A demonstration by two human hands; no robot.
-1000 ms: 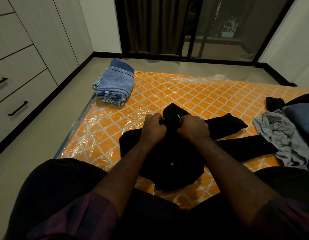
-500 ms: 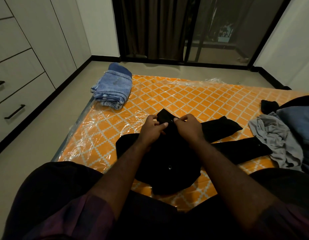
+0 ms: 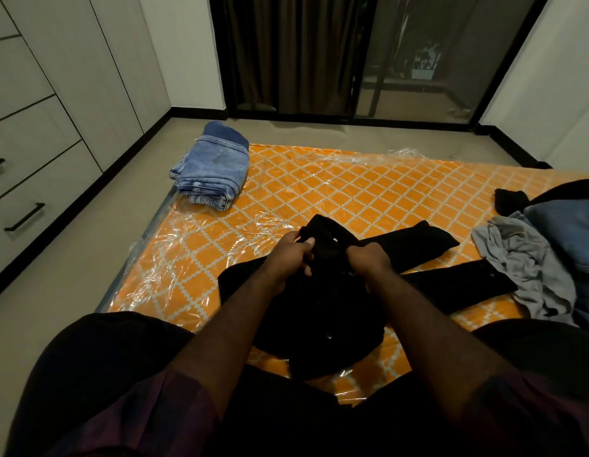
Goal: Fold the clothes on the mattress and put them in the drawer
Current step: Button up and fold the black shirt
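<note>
On the mattress [image 3: 319, 192], both hands' fingers [image 3: 308, 249] clamp the black garment [image 3: 319, 308] mid-fold; flattening seems the next need.

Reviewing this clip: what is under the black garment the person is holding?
The black garment lies on the plastic-wrapped orange mattress, which shows around it. The left hand and right hand grip its top. Anything else beneath is hidden by the cloth.

Dark maroon sleeves [image 3: 144, 413] ending near elbows (pattern unclear in dim light); forearms bare; dark trousers [image 3: 98, 344].
</note>
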